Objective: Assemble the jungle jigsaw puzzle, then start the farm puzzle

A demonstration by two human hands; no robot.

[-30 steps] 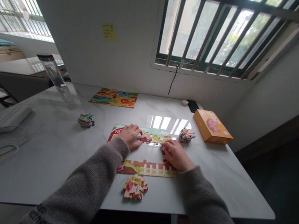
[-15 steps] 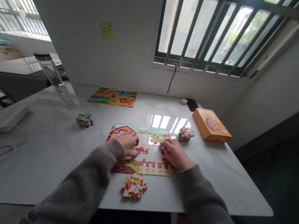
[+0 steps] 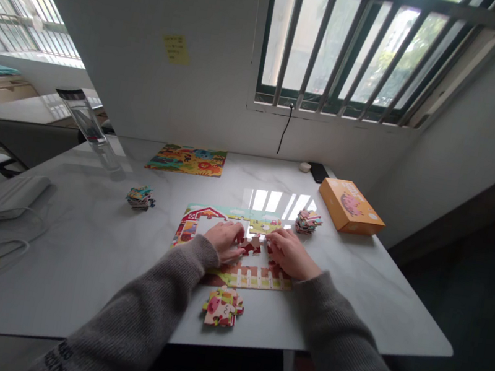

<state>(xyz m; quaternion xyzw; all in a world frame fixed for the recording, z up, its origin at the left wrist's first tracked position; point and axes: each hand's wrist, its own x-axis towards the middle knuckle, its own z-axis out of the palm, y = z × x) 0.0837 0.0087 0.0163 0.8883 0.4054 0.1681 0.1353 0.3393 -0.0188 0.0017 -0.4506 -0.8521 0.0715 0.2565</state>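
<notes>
A partly joined farm jigsaw puzzle (image 3: 256,279) lies on the white marbled table, its border forming a frame with a gap inside. My left hand (image 3: 226,240) reaches into that gap, fingers closed on the left edge of a brown and pink puzzle piece (image 3: 252,246). My right hand (image 3: 286,253) rests over the right border, its fingertips close to the piece's right side; whatever lies beneath its fingers is hidden. Nearer to me sits a pile of puzzle pieces (image 3: 223,308) with a cow's face on top.
Two more stacks flank the puzzle, a left stack (image 3: 140,198) and a right stack (image 3: 307,221). Behind are a finished animal puzzle (image 3: 190,160), an orange box (image 3: 351,207) and a black phone (image 3: 318,173). A clear bottle (image 3: 90,129) and a white cabled device (image 3: 15,199) are at left.
My left hand has moved right, carrying the brown and pink piece toward my right hand. The barn side of the border is more exposed. My right hand has hardly moved.
</notes>
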